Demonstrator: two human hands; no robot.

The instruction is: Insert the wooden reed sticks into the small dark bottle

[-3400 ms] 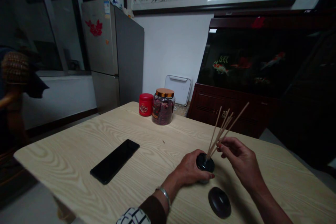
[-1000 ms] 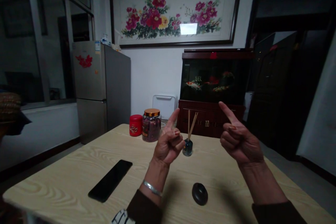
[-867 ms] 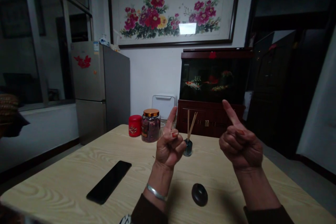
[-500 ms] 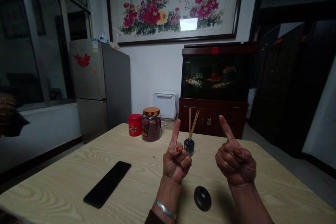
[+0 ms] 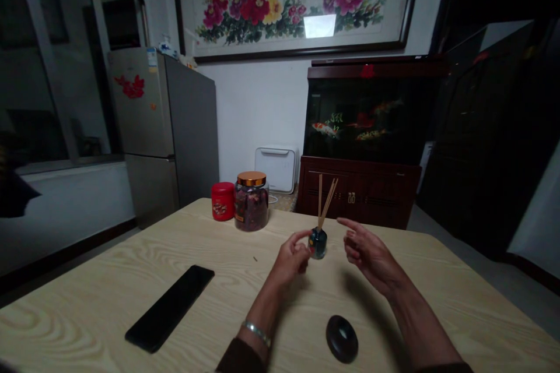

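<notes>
My left hand, a silver bangle on its wrist, is held above the table with the index finger stretched to the right and the other fingers curled in. Its fingertip overlaps the dark glass bottle of a reed diffuser in view; whether it touches the glass, I cannot tell. My right hand hangs on the diffuser's other side, index finger extended left and the remaining fingers loosely bent. Neither hand holds anything. Below them lies a dark, round, ring-like object with a hollow in its middle.
A black phone lies on the left of the wooden table. At the far edge stand a red canister and a copper-lidded jar. Beyond are a fridge, a white appliance and an aquarium.
Both index fingers pointed upward before; now the hands have lowered and turned so the fingers point inward, toward each other, near the diffuser. The camera view has shifted slightly.
</notes>
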